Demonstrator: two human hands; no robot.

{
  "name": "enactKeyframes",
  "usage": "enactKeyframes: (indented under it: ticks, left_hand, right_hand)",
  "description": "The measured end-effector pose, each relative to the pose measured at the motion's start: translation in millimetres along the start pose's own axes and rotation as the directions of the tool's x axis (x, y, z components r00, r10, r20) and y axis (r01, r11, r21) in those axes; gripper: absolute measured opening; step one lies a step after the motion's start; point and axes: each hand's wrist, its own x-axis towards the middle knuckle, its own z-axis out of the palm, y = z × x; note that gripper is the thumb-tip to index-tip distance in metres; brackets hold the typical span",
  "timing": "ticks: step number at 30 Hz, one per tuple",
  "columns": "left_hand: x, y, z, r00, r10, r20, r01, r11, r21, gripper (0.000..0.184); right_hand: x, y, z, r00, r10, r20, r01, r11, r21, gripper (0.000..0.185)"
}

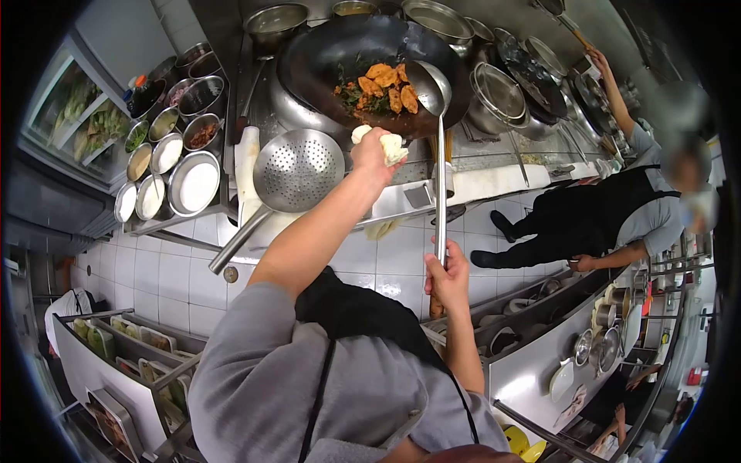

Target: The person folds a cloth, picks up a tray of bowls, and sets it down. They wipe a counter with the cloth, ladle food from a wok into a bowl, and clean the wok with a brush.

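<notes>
My left hand (372, 153) is closed around a folded white cloth (394, 147) at the near rim of a large dark wok (309, 65). Orange-brown fried pieces (382, 77) and dark green leaves (349, 94) lie together in the wok. My right hand (448, 278) grips the lower part of a long metal ladle (441, 185). The ladle's bowl rests in the wok, just right of the food. Beside my left forearm, a perforated metal strainer (299, 170) lies across the counter edge, its handle sticking out toward me.
Several metal bowls of seasonings (194, 184) stand at the left. More pans and strainers (500, 89) crowd the stove to the right. A co-worker in a dark apron (610, 204) stands at the right, one arm raised with a tool. Behind me is a steel counter (532, 378).
</notes>
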Motion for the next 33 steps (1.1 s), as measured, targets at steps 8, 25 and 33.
enactKeyframes:
  ticks: [8, 25, 33]
  left_hand:
    - [61, 32, 21, 1.0, 0.025, 0.013, -0.025, 0.999, -0.021, 0.014]
    - [112, 51, 9, 0.993, 0.101, -0.066, -0.088, 0.982, 0.167, 0.016]
    - [108, 52, 6, 0.993, 0.089, -0.077, -0.065, 0.961, 0.27, 0.024]
  right_hand:
    - [59, -36, -3, 0.992, 0.11, 0.055, -0.1, 0.982, -0.158, 0.041]
    - [192, -108, -75, 0.901, 0.105, 0.421, 0.241, 0.686, -0.687, 0.057]
    - [205, -132, -85, 0.868, 0.099, 0.487, 0.37, 0.526, -0.766, 0.065]
